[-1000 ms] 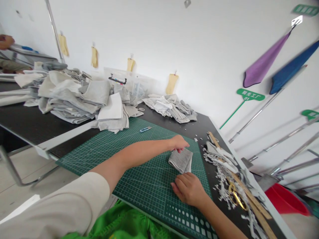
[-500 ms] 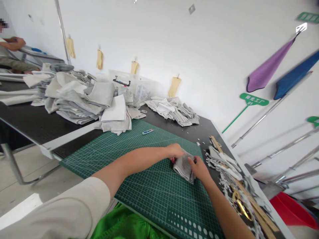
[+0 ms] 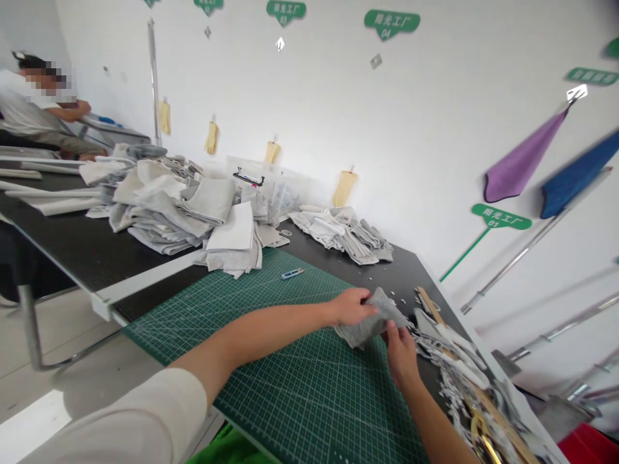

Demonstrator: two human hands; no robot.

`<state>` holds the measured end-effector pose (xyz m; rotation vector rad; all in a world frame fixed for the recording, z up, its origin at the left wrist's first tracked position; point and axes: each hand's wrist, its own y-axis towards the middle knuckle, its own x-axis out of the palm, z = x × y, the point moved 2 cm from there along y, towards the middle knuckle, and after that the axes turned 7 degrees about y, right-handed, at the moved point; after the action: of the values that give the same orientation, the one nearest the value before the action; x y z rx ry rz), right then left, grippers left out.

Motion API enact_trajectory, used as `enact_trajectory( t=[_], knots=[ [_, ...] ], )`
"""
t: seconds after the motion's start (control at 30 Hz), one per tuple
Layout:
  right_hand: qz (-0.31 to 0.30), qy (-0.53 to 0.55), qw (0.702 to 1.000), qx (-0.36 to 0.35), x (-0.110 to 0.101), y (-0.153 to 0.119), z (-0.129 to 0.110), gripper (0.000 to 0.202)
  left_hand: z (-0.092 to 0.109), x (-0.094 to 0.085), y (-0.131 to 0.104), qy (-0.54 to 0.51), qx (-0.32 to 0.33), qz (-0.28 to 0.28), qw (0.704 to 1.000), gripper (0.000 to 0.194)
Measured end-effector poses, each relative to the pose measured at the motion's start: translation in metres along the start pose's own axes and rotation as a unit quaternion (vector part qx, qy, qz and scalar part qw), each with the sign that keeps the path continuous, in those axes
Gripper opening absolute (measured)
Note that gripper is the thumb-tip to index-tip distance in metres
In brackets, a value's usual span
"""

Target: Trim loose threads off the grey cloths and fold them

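A folded grey cloth (image 3: 370, 330) is held between my two hands over the right part of the green cutting mat (image 3: 290, 361). My left hand (image 3: 352, 305) grips its upper left side, fingers closed on the fabric. On the right side, my right hand (image 3: 400, 348) pinches the cloth's edge between thumb and fingers. The cloth is tilted, with its lower left corner close to the mat. Small blue thread snips (image 3: 292, 273) lie on the mat beyond my left forearm.
A tall heap of grey and white cloths (image 3: 164, 206) stands at the left, a smaller cloth pile (image 3: 343, 232) by the wall. Along the right edge lie fabric scraps (image 3: 449, 351), a wooden strip (image 3: 493, 403) and gold-handled scissors (image 3: 478, 428). A person (image 3: 39, 109) sits far left.
The cloth has been raised and tilted, its far edge now turned up toward the right. My right hand has shifted slightly right along it. The camera view has tipped upward.
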<state>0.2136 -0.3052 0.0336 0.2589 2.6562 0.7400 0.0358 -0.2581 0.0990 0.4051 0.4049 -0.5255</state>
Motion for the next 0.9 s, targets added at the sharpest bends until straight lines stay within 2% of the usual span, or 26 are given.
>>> enact_trajectory(
  t=[0.1, 0.2, 0.3, 0.37, 0.5, 0.63, 0.77, 0.83, 0.9],
  knots=[
    [0.102, 0.163, 0.98, 0.051, 0.007, 0.007, -0.011, 0.05, 0.01, -0.01, 0.0, -0.226, 0.036, -0.016, 0.973, 0.024],
    [0.101, 0.228, 0.966, 0.064, 0.016, 0.015, -0.023, 0.055, 0.016, -0.022, -0.005, -0.332, 0.044, -0.021, 0.942, 0.031],
    [0.089, 0.299, 0.947, 0.074, 0.023, 0.017, -0.032, 0.058, 0.021, -0.036, -0.014, -0.366, 0.057, -0.027, 0.928, 0.037],
    [0.079, 0.309, 0.945, 0.071, 0.027, 0.016, -0.037, 0.058, 0.024, -0.044, -0.019, -0.382, 0.069, -0.039, 0.921, 0.038],
    [0.058, 0.32, 0.942, 0.084, 0.033, 0.011, -0.046, 0.055, 0.023, -0.052, -0.019, -0.358, 0.073, -0.062, 0.929, 0.03],
    [0.082, 0.322, 0.941, 0.069, 0.037, 0.015, -0.064, 0.049, 0.013, -0.055, -0.011, -0.3, 0.007, 0.019, 0.954, 0.019],
    [0.124, 0.303, 0.943, 0.057, 0.041, 0.022, -0.079, 0.035, 0.003, -0.053, -0.008, -0.18, -0.059, 0.07, 0.979, 0.021],
    [0.118, 0.289, 0.948, 0.063, 0.045, 0.023, -0.083, 0.031, -0.001, -0.052, -0.009, -0.121, -0.084, 0.1, 0.984, 0.02],
    [0.109, 0.273, 0.953, 0.078, 0.047, 0.022, -0.083, 0.031, -0.003, -0.051, -0.011, -0.092, -0.085, 0.111, 0.986, 0.028]
  ],
)
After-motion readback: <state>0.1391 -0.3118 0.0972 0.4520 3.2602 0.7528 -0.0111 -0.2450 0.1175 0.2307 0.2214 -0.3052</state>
